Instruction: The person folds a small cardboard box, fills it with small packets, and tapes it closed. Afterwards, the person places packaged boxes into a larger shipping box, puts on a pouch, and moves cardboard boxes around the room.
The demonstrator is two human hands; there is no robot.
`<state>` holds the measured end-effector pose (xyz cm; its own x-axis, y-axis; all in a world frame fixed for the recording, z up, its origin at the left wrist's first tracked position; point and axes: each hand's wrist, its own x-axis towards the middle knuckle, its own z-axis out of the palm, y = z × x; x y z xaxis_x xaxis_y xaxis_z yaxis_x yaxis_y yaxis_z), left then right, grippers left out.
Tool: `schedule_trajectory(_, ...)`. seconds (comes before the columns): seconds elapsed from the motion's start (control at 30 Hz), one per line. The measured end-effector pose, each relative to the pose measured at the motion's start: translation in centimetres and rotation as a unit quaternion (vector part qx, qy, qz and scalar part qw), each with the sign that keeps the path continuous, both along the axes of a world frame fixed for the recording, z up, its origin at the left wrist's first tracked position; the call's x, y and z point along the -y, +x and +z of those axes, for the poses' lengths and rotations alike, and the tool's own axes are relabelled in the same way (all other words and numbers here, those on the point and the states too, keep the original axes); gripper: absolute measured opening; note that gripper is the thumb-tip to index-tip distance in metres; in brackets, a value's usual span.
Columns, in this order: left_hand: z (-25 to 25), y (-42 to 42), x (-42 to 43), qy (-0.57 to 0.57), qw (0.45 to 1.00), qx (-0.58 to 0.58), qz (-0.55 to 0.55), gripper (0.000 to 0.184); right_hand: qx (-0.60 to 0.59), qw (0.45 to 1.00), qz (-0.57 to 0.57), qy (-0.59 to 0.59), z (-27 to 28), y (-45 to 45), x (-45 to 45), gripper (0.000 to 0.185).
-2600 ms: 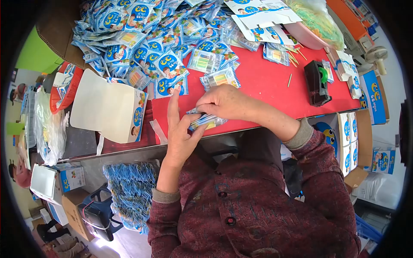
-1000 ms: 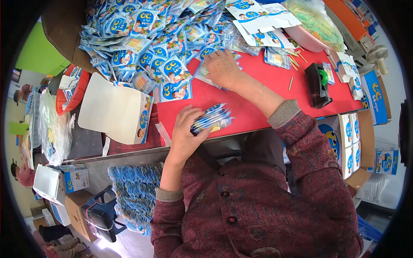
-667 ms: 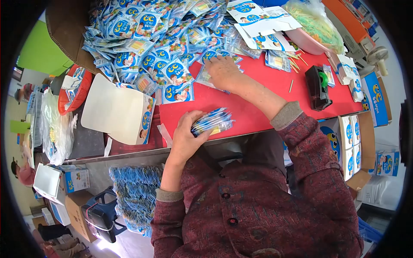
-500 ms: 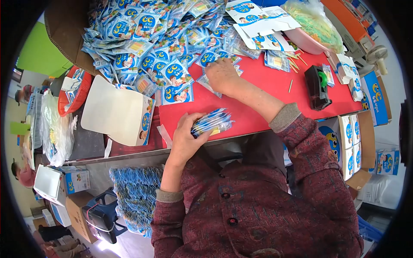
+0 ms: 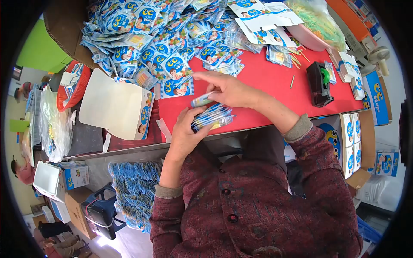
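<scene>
My left hand (image 5: 185,134) is wrapped round a stack of small blue-and-white packets (image 5: 211,117) near the front edge of the red table (image 5: 266,92). Just above that stack, my right hand (image 5: 230,90) pinches a single packet (image 5: 202,100) between thumb and fingers, with the index finger stretched out to the left. Beyond both hands lies a large heap of the same packets (image 5: 146,43). One packet (image 5: 177,87) lies flat at the heap's near edge, and a few others (image 5: 228,64) lie behind my right hand.
An open white box (image 5: 112,103) and a red basket (image 5: 74,92) are at the left. On the right stand a black tape dispenser (image 5: 319,86) and a pink basin (image 5: 307,38). Flattened cartons (image 5: 264,19) lie at the back. Below the table, stacked packets (image 5: 134,189) are at the left.
My right hand has come back from the heap toward my left hand, now with a packet in its fingers. My left hand has stayed nearly in place with its stack.
</scene>
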<state>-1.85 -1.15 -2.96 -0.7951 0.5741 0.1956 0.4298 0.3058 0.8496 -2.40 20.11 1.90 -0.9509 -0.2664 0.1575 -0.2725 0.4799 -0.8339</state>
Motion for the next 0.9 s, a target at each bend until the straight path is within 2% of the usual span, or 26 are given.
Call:
schedule_trajectory(0.03, -0.2, 0.0, 0.0, 0.032, 0.999, 0.023, -0.005, 0.044, 0.077, 0.992, -0.031, -0.095, 0.1, 0.4, 0.1, 0.039)
schedule_trajectory(0.1, -0.6, 0.0, 0.0, 0.064, 0.997, 0.044, -0.013, 0.044, 0.099, 0.991, -0.006, -0.088, -1.6, 1.0, -0.5, 0.033)
schedule_trajectory(0.13, -0.7, 0.1, 0.1, 0.048, 0.999, -0.008, 0.002, 0.045, 0.121, 0.989, 0.019, -0.080, -1.7, 1.3, -0.5, 0.028)
schedule_trajectory(0.2, -0.4, 0.0, 0.0, 0.013, 0.991, -0.129, 0.023, 0.044, 0.104, 0.992, 0.001, -0.077, -1.7, 2.1, -0.3, 0.023)
schedule_trajectory(0.27, 0.1, -0.2, -0.3, 0.027, 0.987, -0.155, 0.017, 0.042, 0.101, 0.990, 0.009, -0.099, -1.7, 2.1, -0.8, 0.021)
schedule_trajectory(0.3, 0.2, -0.3, -0.4, 0.037, 0.984, -0.175, 0.009, 0.041, 0.087, 0.993, 0.037, -0.066, -1.2, 1.6, -1.2, 0.020)
schedule_trajectory(0.33, -0.3, -0.3, -0.1, 0.037, 0.996, -0.083, -0.018, 0.040, 0.085, 0.994, 0.037, -0.063, -0.6, 1.0, -1.5, 0.020)
schedule_trajectory(0.4, -0.2, -0.5, -0.2, 0.051, 0.996, -0.063, -0.033, 0.041, 0.221, 0.963, 0.053, -0.148, 0.9, -0.5, -2.3, 0.021)
schedule_trajectory(0.43, 0.0, -0.6, -0.2, 0.062, 0.996, -0.040, -0.048, 0.042, 0.138, 0.988, -0.005, -0.074, 0.5, -1.9, -2.5, 0.023)
schedule_trajectory(0.47, 0.2, -0.6, -0.2, 0.054, 0.997, -0.033, -0.045, 0.042, 0.136, 0.988, -0.004, -0.073, 0.3, -3.5, -2.9, 0.023)
schedule_trajectory(0.5, 0.3, -0.4, -0.2, 0.053, 0.997, -0.034, -0.045, 0.042, 0.008, 0.990, -0.102, 0.096, 0.2, -5.2, -3.2, 0.026)
schedule_trajectory(0.53, 0.3, -0.2, -0.3, 0.047, 0.999, -0.020, -0.019, 0.043, -0.120, 0.938, -0.195, 0.260, -0.1, -6.7, -3.6, 0.029)
schedule_trajectory(0.57, 0.3, 0.0, -0.4, 0.039, 0.999, -0.005, 0.007, 0.044, -0.119, 0.938, -0.195, 0.259, -0.5, -7.9, -3.8, 0.029)
schedule_trajectory(0.63, 1.0, 0.3, -0.6, 0.048, 0.999, 0.009, 0.014, 0.046, -0.092, 0.841, -0.257, 0.468, -2.0, -9.7, -4.3, 0.036)
schedule_trajectory(0.7, 1.2, 0.1, -0.7, 0.058, 0.998, 0.026, 0.021, 0.049, -0.102, 0.838, -0.264, 0.467, -3.1, -10.7, -4.7, 0.035)
schedule_trajectory(0.77, 1.0, -0.6, -0.4, -0.004, 0.990, -0.134, -0.033, 0.053, -0.112, 0.835, -0.269, 0.466, -3.8, -11.3, -5.3, 0.034)
schedule_trajectory(0.83, 0.8, -0.8, -0.2, 0.005, 0.993, -0.114, -0.042, 0.051, -0.142, 0.883, -0.266, 0.361, -3.6, -11.2, -5.8, 0.030)
schedule_trajectory(0.87, 0.8, -0.8, -0.2, 0.015, 0.994, -0.097, -0.052, 0.050, -0.141, 0.882, -0.266, 0.361, -3.5, -10.8, -6.1, 0.030)
schedule_trajectory(0.9, 0.8, -0.9, -0.2, 0.015, 0.994, -0.097, -0.052, 0.050, -0.157, 0.914, -0.265, 0.266, -2.8, -9.9, -6.0, 0.030)
